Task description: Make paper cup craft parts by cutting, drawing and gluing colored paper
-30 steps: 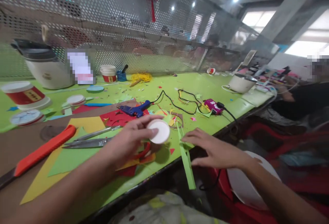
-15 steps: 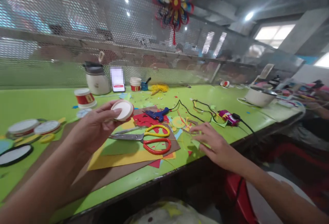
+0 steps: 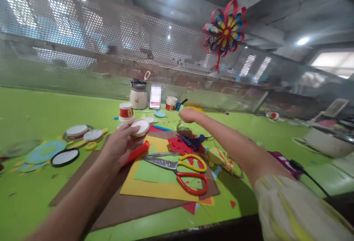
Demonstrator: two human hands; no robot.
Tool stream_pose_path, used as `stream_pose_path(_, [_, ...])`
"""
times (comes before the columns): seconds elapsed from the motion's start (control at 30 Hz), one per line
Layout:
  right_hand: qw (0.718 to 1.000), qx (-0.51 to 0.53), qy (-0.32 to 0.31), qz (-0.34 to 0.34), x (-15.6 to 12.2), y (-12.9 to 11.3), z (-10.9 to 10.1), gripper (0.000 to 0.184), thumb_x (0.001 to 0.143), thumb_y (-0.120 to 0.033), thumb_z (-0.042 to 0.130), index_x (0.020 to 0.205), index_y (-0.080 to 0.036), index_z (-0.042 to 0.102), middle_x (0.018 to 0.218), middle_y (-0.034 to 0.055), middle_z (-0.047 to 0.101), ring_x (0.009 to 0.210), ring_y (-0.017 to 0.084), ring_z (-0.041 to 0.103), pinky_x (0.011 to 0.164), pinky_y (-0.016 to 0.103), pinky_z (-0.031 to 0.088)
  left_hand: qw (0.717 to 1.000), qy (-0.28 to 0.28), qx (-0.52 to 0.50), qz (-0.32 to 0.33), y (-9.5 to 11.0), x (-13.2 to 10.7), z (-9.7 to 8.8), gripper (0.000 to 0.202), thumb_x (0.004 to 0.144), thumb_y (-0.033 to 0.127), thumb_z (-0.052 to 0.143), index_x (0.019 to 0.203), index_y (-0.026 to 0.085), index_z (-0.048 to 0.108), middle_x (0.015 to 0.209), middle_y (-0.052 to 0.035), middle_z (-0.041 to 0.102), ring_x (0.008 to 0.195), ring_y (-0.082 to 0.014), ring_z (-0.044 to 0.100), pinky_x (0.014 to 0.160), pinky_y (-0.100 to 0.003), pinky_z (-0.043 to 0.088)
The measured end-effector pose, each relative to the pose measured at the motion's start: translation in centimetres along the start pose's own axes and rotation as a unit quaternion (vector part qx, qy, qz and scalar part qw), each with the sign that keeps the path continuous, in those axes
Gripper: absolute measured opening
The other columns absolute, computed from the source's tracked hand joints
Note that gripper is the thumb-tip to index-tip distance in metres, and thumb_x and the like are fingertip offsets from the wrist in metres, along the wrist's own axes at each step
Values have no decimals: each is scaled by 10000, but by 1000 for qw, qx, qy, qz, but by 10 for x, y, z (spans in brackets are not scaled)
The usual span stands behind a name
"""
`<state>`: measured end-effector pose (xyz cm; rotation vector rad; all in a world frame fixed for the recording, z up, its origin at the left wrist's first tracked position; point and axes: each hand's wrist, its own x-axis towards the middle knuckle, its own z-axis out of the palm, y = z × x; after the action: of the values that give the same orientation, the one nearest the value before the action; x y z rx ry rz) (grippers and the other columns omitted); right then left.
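My left hand [image 3: 119,145] is closed round a small white paper cup [image 3: 140,127], holding it on its side above a brown cardboard sheet [image 3: 124,206]. My right hand [image 3: 189,115] is stretched far forward over the green table [image 3: 33,112], in the air above a blue glue gun [image 3: 193,141]. Its fingers are blurred and look curled. Beneath my arms lie red and yellow handled scissors [image 3: 190,172] on yellow paper [image 3: 155,187] and green paper. An orange utility knife [image 3: 136,153] lies just under my left hand.
A red-banded cup [image 3: 126,111], a white pot [image 3: 138,97] and small tubs stand at the back by the perforated metal wall [image 3: 83,60]. Round paper discs [image 3: 79,131] lie at left. A pink device [image 3: 278,158] with black cable and a cooker [image 3: 326,141] are at right. A paper pinwheel [image 3: 225,30] hangs overhead.
My view has swung left and up. My right hand left the table's front edge and reached forward over the glue gun. My left hand kept the white cup and moved little.
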<state>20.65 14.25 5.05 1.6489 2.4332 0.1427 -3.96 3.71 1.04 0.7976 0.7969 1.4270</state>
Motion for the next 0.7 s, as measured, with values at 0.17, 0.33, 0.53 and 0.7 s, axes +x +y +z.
stream_pose_path(0.17, [996, 45, -23, -69, 29, -22, 16, 307, 914, -301, 567, 1179, -147, 555, 1178, 94, 584, 987, 216, 609, 826, 413, 522, 999, 39, 8, 36, 12, 0, -4, 259, 651, 80, 673, 895, 164, 694, 980, -80, 704, 778, -174, 677, 609, -251, 590])
stream_pose_path(0.33, [974, 157, -16, -161, 19, -50, -3, 232, 912, -300, 560, 1067, -133, 597, 1066, 67, 622, 910, 193, 618, 779, 378, 519, 990, 65, -45, 114, 38, -1, -12, 155, 676, 100, 656, 809, 165, 703, 913, -52, 708, 786, -152, 653, 660, -220, 578])
stream_pose_path(0.53, [890, 318, -144, -292, 19, -77, -28, 83, 796, -121, 521, 801, -134, 604, 727, 1, 665, 561, 82, 574, 563, 205, 453, 976, 88, -89, 181, 57, -4, -23, 170, 696, 88, 610, 802, 195, 689, 828, -24, 702, 792, -141, 631, 711, -232, 562])
stream_pose_path(0.7, [858, 376, -189, -293, 55, -83, -16, 92, 677, -56, 531, 658, -136, 571, 600, -26, 626, 490, 81, 534, 516, 205, 444, 974, 108, -95, 172, 54, 1, -31, 192, 679, 63, 597, 820, 160, 684, 835, -34, 707, 774, -136, 638, 684, -220, 551])
